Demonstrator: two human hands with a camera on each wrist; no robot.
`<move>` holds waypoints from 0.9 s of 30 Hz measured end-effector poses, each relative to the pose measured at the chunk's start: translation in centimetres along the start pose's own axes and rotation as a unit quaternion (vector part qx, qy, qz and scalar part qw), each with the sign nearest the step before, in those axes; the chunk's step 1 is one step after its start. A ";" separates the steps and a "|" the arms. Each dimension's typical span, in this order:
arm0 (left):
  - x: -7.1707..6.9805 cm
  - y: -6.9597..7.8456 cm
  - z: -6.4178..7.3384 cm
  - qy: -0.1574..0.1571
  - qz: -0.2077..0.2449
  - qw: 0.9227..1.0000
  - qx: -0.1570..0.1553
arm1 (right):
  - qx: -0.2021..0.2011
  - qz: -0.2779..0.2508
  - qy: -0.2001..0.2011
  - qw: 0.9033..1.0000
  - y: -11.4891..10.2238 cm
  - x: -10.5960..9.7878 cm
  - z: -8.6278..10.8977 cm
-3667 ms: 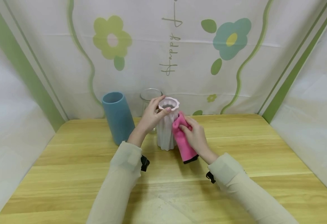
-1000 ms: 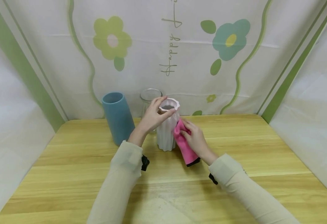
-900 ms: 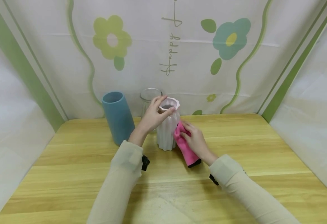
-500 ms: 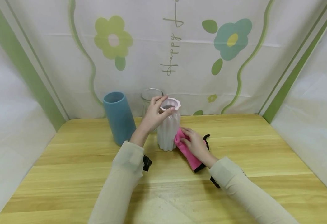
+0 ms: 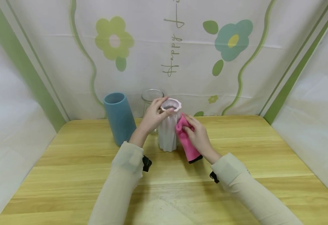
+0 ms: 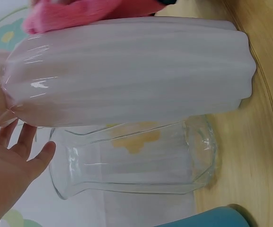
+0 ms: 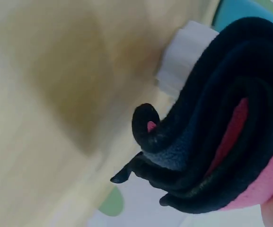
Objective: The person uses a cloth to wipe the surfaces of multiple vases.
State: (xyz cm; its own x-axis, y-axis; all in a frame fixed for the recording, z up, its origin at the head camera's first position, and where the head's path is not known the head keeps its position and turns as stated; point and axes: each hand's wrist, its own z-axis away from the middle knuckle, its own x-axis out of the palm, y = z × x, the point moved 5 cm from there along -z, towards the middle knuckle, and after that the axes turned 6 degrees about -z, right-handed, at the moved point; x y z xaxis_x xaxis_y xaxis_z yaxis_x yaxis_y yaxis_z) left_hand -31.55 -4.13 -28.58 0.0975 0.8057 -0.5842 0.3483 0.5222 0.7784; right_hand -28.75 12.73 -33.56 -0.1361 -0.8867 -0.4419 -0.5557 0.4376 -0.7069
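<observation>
A white fluted vase point(image 5: 168, 134) with a scalloped rim stands upright on the wooden table. My left hand point(image 5: 152, 117) grips it around the neck, thumb in front and fingers at the far left of the rim. In the left wrist view, the fingers point(image 6: 26, 137) curl at the neck of the vase. My right hand point(image 5: 198, 136) pinches a folded pink cloth point(image 5: 187, 145) with black edging and holds it against the vase's upper right side. The layered black edge of the cloth point(image 7: 212, 123) fills much of the right wrist view and hides most of the right hand.
A clear glass vase point(image 6: 141, 161) stands close behind and left of the white one. Farther left is a tall blue vase point(image 5: 120, 122). A flower-print curtain point(image 5: 192, 72) hangs along the table's back edge, and pale sheets flank both sides.
My right hand slid the cloth down the vase's right side until half a second ago; now it is back up near the neck. The left hand keeps its hold, and the vase stays put.
</observation>
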 end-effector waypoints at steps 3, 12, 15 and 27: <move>0.1 0.0 0.0 -0.012 0.012 1.000 0.003 | -0.015 -0.018 0.016 1.000 -0.9 -0.3 -0.5; 0.6 0.0 0.0 -0.027 0.038 0.999 0.007 | -0.005 -0.032 0.016 0.999 -1.3 -0.2 -0.6; 0.7 -0.3 -0.1 -0.020 0.028 0.999 0.007 | -0.002 -0.036 0.011 0.999 -0.8 0.1 -0.2; 0.9 -0.6 -0.2 0.008 -0.010 1.000 -0.028 | 0.056 0.017 -0.061 0.996 2.8 1.6 2.1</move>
State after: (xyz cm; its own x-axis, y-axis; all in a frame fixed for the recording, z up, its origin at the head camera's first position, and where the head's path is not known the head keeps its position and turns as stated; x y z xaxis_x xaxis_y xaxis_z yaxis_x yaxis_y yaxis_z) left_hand -31.83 -3.70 -29.52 0.0758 0.7995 -0.5959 0.2965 0.5525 0.7790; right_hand -28.83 12.86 -37.42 -0.0492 -0.8499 -0.5247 -0.4569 0.4863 -0.7448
